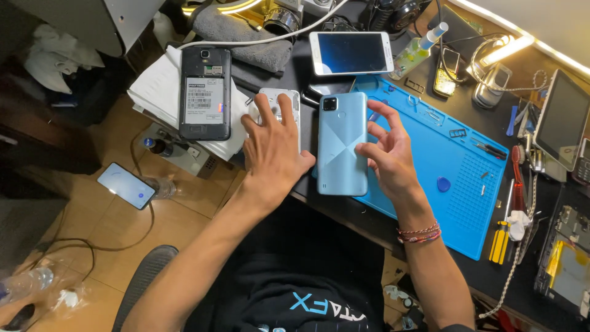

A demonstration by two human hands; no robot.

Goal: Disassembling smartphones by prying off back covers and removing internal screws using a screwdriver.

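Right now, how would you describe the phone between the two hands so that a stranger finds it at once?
Find the blue rubber work mat. At its left edge lies a light blue phone, back up, between both hands. Unlike the opened black phone, its back is closed, with crossing diagonal facets.

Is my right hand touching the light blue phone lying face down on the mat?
Touching: the head view shows the right hand with its thumb against the light blue phone's right edge.

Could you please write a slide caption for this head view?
Left hand on a white phone cover, right hand touching a light-blue phone on a blue mat.
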